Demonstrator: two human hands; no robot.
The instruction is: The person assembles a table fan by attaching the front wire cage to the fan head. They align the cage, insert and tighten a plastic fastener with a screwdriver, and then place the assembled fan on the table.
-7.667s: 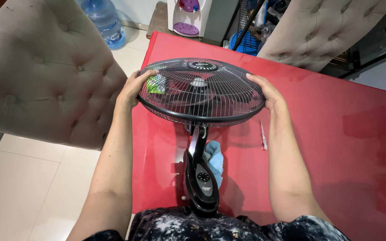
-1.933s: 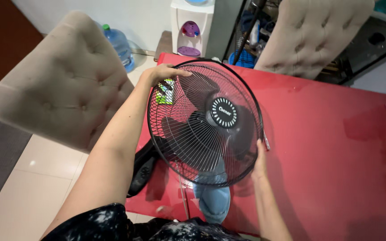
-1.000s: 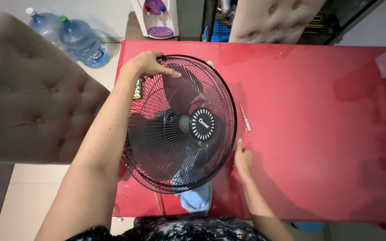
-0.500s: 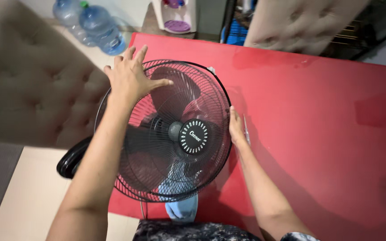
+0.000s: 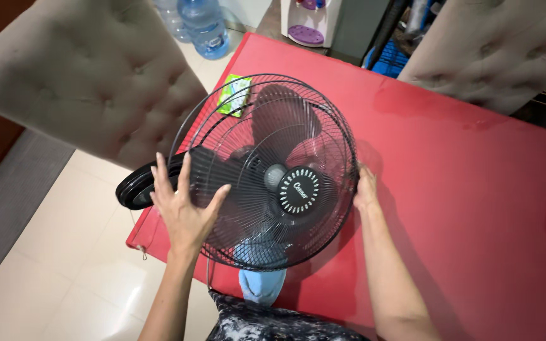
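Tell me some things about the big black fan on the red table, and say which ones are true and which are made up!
1. The left hand lies flat with spread fingers on the black wire-grille fan. True.
2. The right hand holds a screwdriver. False: it rests bare against the grille's rim.
3. The fan lies on a glossy red table. True.
4. The table is green. False: it is red; only the small packet behind the fan is green.
5. Two blue-tinted plastic water bottles stand on the floor. True.
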